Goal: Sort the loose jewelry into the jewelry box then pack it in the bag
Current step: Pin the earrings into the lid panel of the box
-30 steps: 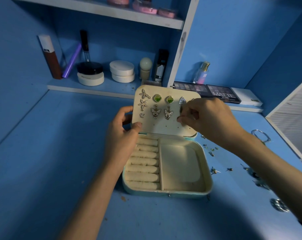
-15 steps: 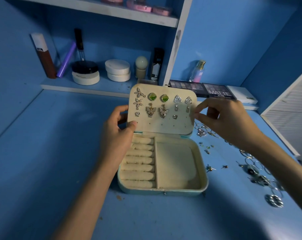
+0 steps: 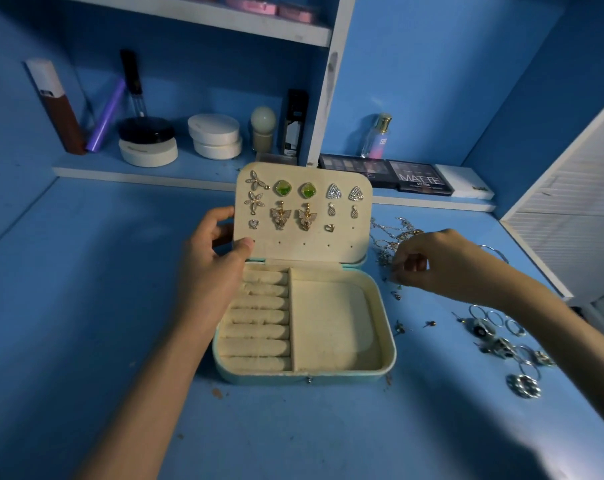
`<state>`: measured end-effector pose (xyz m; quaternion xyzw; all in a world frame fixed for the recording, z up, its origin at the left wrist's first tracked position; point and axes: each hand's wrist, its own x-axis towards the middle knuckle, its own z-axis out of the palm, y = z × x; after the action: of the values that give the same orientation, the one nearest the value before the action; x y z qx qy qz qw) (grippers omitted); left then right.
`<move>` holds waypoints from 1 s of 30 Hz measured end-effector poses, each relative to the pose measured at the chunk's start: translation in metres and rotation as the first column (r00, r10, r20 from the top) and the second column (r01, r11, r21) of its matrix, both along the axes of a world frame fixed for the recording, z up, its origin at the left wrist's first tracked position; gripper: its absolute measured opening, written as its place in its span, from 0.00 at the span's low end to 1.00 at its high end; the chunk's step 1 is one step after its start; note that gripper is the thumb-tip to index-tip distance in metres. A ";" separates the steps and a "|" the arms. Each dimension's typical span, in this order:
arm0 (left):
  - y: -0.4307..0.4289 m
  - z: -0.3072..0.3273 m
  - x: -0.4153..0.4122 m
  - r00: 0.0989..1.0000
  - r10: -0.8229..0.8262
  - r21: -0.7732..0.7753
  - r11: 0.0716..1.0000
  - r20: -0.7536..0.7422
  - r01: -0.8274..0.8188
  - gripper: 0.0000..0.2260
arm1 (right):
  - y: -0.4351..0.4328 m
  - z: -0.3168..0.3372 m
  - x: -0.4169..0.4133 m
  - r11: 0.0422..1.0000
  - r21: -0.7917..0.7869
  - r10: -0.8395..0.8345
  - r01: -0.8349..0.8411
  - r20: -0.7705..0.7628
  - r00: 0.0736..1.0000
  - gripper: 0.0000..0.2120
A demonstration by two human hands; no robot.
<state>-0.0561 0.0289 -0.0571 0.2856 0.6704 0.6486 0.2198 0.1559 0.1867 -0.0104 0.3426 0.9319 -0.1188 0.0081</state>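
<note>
Cream velvet lines the open jewelry box (image 3: 304, 377). The left hand (image 3: 210, 271) grips its lid (image 3: 304, 249) at the left edge. Twelve earrings (image 3: 282, 188) are pinned there (six pairs), and seven ring rolls (image 3: 259, 332) sit bare below. Right of the box, the right hand (image 3: 439, 265) curls over tiny loose studs (image 3: 396, 295); I cannot tell whether it pinches one. A stud could slip and roll away, or the tangled chains (image 3: 394, 233) could snag.

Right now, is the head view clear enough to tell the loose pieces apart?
Head view: dim, blue-cast light; earrings on the lid read sharp; the chain tangle beyond the right hand and the rings at right are small and hard to separate; wide-angle distortion bows the shelf edge.
</note>
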 end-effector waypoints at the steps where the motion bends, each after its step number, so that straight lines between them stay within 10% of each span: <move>1: 0.000 0.000 0.000 1.000 -0.002 0.002 1.000 0.003 0.002 0.16 | -0.001 -0.001 0.000 1.000 -0.010 -0.009 0.009 0.014 1.000 0.03; 15: 0.001 -0.002 -0.001 1.000 0.009 0.007 1.000 -0.012 -0.009 0.17 | -0.008 -0.005 -0.006 0.997 0.042 -0.062 0.060 0.038 0.997 0.04; 24: -0.001 0.003 0.001 1.000 0.000 0.021 1.000 -0.003 0.000 0.16 | -0.010 0.037 -0.043 0.998 0.065 0.055 -0.021 -0.572 0.818 0.04; 30: -0.002 0.002 0.001 0.999 -0.001 0.020 1.000 -0.037 0.001 0.16 | -0.021 0.041 -0.080 0.993 -0.006 0.088 -0.114 -0.591 0.802 0.02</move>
<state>-0.0554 0.0268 -0.0556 0.3002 0.6676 0.6498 0.2047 0.0759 0.1662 0.0308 0.2384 0.9026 -0.2380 -0.2681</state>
